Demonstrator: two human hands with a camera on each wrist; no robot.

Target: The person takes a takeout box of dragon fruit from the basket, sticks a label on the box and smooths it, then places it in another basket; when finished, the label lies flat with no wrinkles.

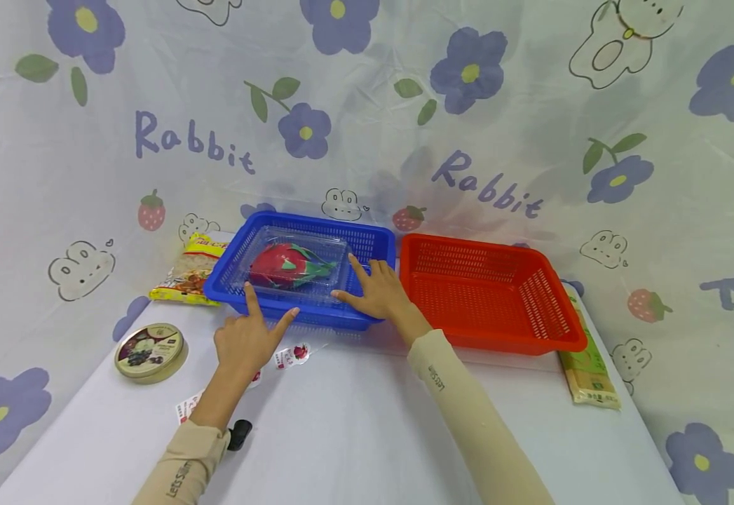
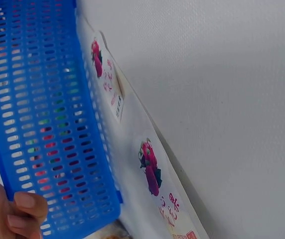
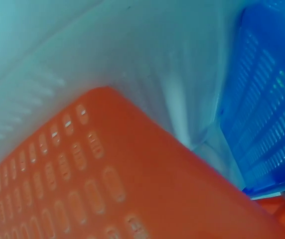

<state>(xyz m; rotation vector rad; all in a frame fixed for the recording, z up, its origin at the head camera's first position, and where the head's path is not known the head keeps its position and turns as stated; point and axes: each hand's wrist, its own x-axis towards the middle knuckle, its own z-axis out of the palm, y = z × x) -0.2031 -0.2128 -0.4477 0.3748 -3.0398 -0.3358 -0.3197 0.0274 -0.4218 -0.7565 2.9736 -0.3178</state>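
A clear plastic box holding a red and green dragon fruit lies inside the blue basket. My left hand is at the basket's front left, index finger extended to the box's near edge and thumb spread toward the basket rim. In the left wrist view, its other fingers are bent beside the basket's mesh wall. Over the basket's right part, my right hand has its fingers spread, with index and thumb at the box's right end. Exact finger contact cannot be told.
Right of the blue basket stands a red basket, with a green and yellow packet beyond it. At left are a yellow snack bag and a round tin. Dragon fruit labels lie in front, near a small black object.
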